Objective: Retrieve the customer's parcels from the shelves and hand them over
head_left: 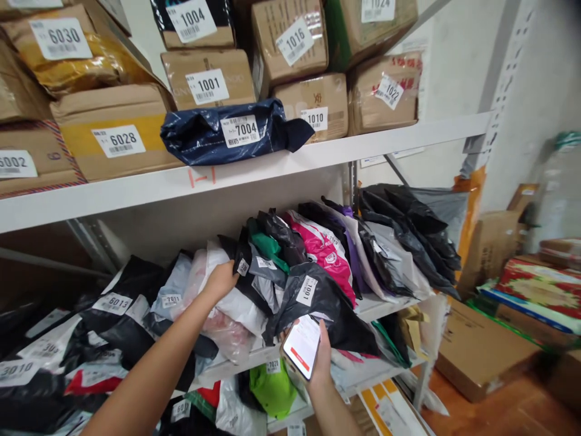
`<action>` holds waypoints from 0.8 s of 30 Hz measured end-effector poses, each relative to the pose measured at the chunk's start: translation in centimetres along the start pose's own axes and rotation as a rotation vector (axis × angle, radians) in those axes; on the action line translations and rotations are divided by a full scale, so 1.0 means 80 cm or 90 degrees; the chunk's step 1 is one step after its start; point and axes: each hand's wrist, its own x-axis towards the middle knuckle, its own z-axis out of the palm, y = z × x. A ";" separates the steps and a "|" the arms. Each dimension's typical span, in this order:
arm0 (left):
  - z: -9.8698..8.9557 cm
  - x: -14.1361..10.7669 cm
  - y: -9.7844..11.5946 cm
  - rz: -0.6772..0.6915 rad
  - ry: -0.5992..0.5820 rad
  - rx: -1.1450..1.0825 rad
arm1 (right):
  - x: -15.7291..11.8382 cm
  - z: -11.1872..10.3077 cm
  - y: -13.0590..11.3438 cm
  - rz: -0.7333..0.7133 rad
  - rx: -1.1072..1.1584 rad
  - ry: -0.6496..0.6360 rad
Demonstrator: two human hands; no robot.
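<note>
My left hand [222, 280] reaches into the middle shelf, its fingers closed on the edge of a black parcel bag [242, 257] with a small white label. My right hand [321, 357] holds a phone [302, 346] whose lit white screen shows a red button. Just behind the phone lies a dark grey parcel bag [329, 303] labelled 1001. Around my left hand stand a white bag [215, 254], a green bag [267, 245] and a pink and white bag [322, 248].
Labelled cardboard boxes [120, 130] and a navy parcel [204, 134] marked 7004 sit on the upper white shelf [272, 172]. A lime green bag [272, 390] lies lower down. Flat cartons [483, 345] rest on the floor at the right.
</note>
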 end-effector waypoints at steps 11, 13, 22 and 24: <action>0.017 -0.001 0.040 0.013 0.082 -0.081 | -0.010 0.025 0.006 -0.008 -0.048 0.045; 0.013 -0.003 0.050 -0.004 0.135 -0.139 | -0.010 0.024 0.004 0.014 -0.056 0.050; 0.031 -0.116 0.009 -0.160 0.462 -0.603 | -0.003 0.002 0.004 0.056 -0.041 0.005; 0.076 -0.171 -0.037 -0.354 0.487 -0.654 | -0.001 -0.005 0.004 0.077 -0.026 0.005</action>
